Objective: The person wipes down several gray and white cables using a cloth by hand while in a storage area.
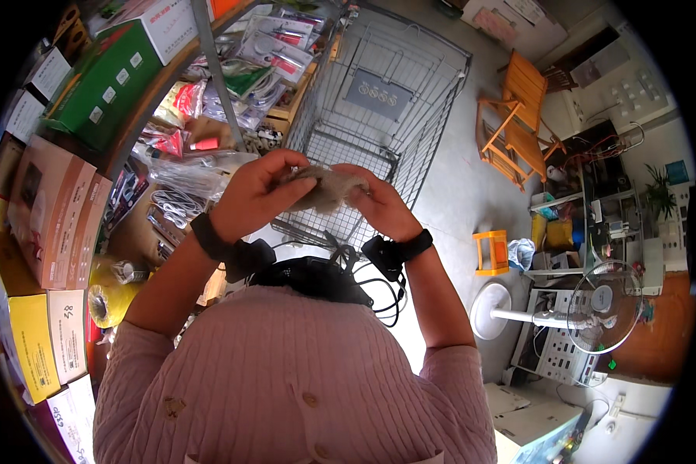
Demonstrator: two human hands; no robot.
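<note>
A crumpled, greyish-beige cloth [329, 192] is stretched between my two hands in front of my chest. My left hand [264, 193] pinches its left side, the thumb lying over the top. On the other side, my right hand [385, 205] grips the right end with thumb and fingers. Beneath and beyond the cloth stands a grey wire shopping cart [465, 60] with a grey panel [377, 94] on its far wall. The cloth and hands hide part of the cart's wire floor.
Shelves on the left carry bagged goods [243, 89], a green box [104, 89] and several cartons [54, 209]. To the right are a wooden folding chair [526, 100], an orange stool [491, 253] and a white standing fan [491, 311]. Black cables [394, 298] hang by my waist.
</note>
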